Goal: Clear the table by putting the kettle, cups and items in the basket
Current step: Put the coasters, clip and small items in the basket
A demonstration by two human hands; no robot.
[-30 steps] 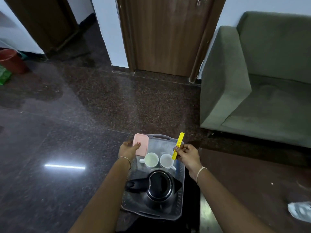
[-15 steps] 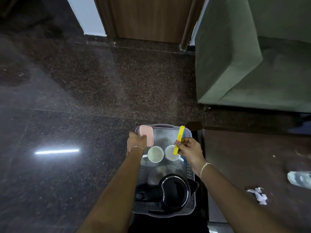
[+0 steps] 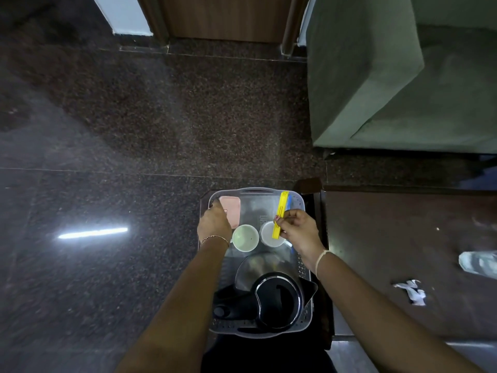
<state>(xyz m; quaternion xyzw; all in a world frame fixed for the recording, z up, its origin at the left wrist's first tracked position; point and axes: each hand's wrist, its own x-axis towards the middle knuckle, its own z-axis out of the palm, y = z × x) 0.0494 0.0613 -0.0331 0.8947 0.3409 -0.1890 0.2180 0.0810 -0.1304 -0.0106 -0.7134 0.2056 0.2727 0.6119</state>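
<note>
Low in the frame's centre, your right hand pinched the yellow strip above the basket; your left hand gripped the pink item. Dropped carelessly, the strip could tip a cup beside the kettle.

A translucent grey basket with perforated walls holds a black kettle, two white cups, a pale pink case and a yellow strip. Beyond lie speckled dark-brown granite floor and an olive-green sofa.
</note>
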